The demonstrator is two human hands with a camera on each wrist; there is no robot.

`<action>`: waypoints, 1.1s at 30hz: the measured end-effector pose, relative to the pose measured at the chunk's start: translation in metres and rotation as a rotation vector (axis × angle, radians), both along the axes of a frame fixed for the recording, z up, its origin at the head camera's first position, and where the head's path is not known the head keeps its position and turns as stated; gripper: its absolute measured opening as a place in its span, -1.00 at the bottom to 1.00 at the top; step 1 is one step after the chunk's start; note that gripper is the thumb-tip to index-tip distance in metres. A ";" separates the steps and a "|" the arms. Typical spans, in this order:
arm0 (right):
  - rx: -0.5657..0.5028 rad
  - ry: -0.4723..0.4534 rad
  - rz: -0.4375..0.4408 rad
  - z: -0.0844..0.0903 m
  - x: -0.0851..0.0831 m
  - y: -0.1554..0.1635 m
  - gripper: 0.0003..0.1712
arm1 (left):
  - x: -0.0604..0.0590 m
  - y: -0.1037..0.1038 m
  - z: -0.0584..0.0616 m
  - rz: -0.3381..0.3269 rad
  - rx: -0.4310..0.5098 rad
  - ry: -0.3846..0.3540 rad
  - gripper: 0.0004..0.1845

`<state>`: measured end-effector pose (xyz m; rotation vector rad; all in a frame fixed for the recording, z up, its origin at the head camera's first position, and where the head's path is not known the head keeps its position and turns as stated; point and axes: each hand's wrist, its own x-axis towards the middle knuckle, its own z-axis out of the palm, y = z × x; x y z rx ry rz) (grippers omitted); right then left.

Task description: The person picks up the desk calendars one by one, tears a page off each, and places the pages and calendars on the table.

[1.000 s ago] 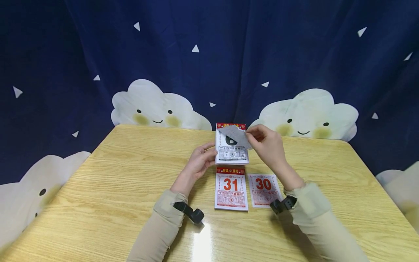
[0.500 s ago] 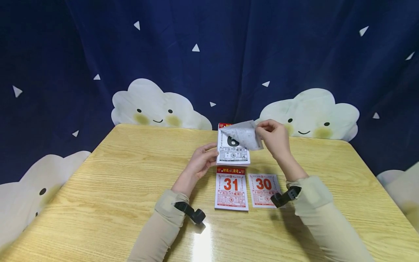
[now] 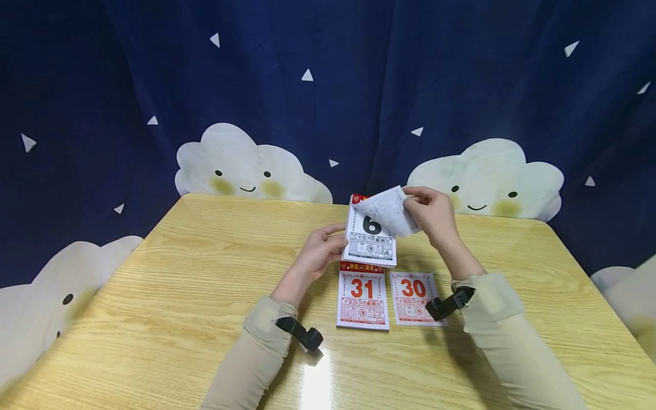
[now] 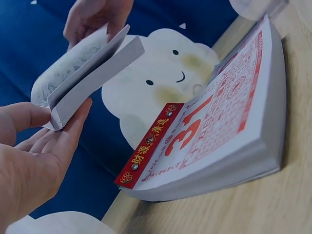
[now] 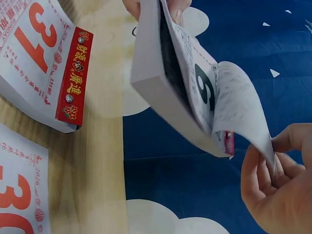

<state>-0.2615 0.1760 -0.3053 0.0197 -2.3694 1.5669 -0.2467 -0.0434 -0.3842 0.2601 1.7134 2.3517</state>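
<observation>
My left hand [image 3: 322, 250] grips the left edge of a thick tear-off calendar [image 3: 370, 245] with a red header, thumb in front and fingers behind. It is held up off the table, its page showing a black 6. Between thumb and fingers, my right hand [image 3: 433, 212] pinches the lifted top sheet [image 3: 389, 212], which curls back to the upper right with its pale back showing. In the right wrist view, the sheet [image 5: 241, 105] bends away from the pad and its far edge lies in the fingers. The left wrist view has the left thumb and fingers on the pad's edge [image 4: 92, 78].
Below the held calendar, a second calendar [image 3: 363, 299] with a red 31 lies on the wooden table [image 3: 205, 273]. Beside it on the right is a loose sheet [image 3: 412, 296] with a red 30. A dark blue cloud-print curtain [image 3: 359, 102] hangs behind.
The top sheet is pulled further up and right, uncovering more of the 6. My right hand has moved right and slightly up. The held calendar has shifted right and tilted a little.
</observation>
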 end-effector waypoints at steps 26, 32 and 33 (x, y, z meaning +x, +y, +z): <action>-0.078 -0.043 0.036 0.014 0.003 -0.007 -0.69 | -0.001 0.002 -0.002 0.060 -0.031 -0.018 -0.52; -0.175 -0.067 0.028 0.012 0.001 -0.002 -0.94 | -0.002 0.002 -0.003 0.057 -0.016 -0.043 -0.52; -0.197 -0.077 0.023 0.012 0.001 -0.002 -0.95 | -0.002 0.002 -0.002 0.055 -0.011 -0.046 -0.52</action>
